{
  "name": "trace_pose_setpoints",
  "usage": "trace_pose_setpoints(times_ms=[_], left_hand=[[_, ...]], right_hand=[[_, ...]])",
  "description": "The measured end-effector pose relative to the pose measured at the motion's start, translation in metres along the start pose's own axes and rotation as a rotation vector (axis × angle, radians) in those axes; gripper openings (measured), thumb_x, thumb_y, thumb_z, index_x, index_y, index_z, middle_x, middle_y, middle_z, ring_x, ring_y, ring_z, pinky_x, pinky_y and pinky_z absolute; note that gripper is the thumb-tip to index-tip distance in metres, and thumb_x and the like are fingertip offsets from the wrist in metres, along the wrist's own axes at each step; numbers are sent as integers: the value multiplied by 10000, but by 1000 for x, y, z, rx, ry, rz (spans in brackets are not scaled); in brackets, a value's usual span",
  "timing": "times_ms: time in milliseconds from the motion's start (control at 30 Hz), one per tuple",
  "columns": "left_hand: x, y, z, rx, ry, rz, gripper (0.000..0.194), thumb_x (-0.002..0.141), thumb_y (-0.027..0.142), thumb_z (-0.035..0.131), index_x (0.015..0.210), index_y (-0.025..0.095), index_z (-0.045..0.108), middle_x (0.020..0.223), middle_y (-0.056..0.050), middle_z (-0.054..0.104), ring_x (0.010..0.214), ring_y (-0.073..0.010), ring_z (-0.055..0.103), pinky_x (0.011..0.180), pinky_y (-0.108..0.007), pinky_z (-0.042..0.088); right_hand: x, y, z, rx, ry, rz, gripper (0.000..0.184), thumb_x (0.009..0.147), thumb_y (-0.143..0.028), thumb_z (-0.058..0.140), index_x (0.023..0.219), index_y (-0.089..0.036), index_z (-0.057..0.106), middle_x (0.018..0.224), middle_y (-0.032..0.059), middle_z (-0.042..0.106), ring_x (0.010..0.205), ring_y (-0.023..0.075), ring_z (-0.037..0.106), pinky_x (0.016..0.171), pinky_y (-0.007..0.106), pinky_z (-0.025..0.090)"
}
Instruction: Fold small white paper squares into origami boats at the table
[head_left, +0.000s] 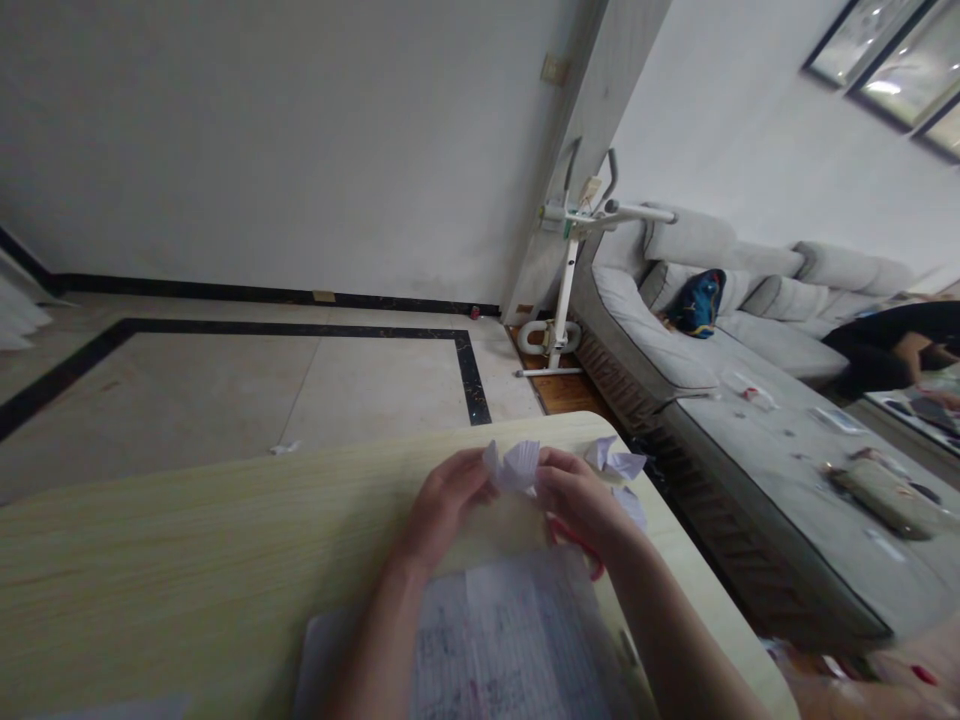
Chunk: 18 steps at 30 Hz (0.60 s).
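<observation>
Between my two hands, above the far edge of the table, is a piece of white folded paper (519,466) with ridged, fan-like creases. My left hand (451,492) grips its left side with bent fingers. On the right side, the fingers of my right hand (574,490) are closed on the same paper. Under my right wrist lie red scissor-like handles (577,545), partly hidden. More white paper pieces (615,460) rest just right of my right hand. An open notebook (510,640) with lined, written pages lies below my forearms.
The pale wooden table (187,560) spans the front. Beyond its right edge stands a grey sofa (750,470) with a blue bag (697,303). A white exercise machine (566,280) stands behind. A person in dark clothes (900,340) bends at far right.
</observation>
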<state>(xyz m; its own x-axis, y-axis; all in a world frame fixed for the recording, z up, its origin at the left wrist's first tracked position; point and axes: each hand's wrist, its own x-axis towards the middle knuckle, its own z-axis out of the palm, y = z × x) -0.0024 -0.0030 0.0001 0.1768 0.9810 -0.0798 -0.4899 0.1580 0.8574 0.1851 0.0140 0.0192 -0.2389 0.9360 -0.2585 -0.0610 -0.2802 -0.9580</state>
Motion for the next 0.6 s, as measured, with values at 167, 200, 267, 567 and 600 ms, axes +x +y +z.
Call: trace_pose_setpoints(times_ms=[167, 200, 267, 567, 600], left_hand=[[0, 1, 0, 68, 2, -8, 284, 810, 357, 648, 996, 155, 722, 850, -71, 684, 715, -157, 584, 669, -250, 448], [0, 1, 0, 74, 1, -8, 295, 809, 361, 651, 1005, 153, 721, 868, -75, 687, 724, -158, 586, 672, -250, 448], [0, 0, 0, 77, -2, -6, 308, 806, 365, 655, 1017, 150, 719, 900, -80, 690, 739, -156, 590, 678, -248, 449], [1, -2, 0, 63, 72, 0, 322, 786, 375, 672, 1010, 150, 722, 911, -77, 704, 749, -150, 623, 694, -253, 483], [1, -1, 1, 61, 77, -1, 327, 785, 379, 670, 1013, 151, 723, 917, -80, 707, 760, -155, 630, 700, -257, 489]], right_hand=[[-2, -2, 2, 66, 26, 20, 97, 690, -223, 667, 716, -175, 587, 492, -70, 401, 434, 66, 304, 429, 215, 194], [-2, -2, 2, 63, 25, 20, 94, 690, -218, 667, 716, -173, 588, 493, -72, 396, 437, 65, 304, 434, 214, 193], [-3, -1, 2, 49, 24, 11, 86, 694, -213, 662, 720, -170, 592, 499, -71, 405, 445, 64, 317, 444, 211, 205], [-8, -13, 14, -261, 124, -22, 72, 732, -248, 596, 735, -185, 560, 552, -54, 487, 441, 75, 387, 426, 208, 267], [-9, -14, 16, -302, 133, -41, 72, 738, -250, 588, 734, -186, 556, 566, -50, 499, 453, 79, 402, 433, 209, 284]])
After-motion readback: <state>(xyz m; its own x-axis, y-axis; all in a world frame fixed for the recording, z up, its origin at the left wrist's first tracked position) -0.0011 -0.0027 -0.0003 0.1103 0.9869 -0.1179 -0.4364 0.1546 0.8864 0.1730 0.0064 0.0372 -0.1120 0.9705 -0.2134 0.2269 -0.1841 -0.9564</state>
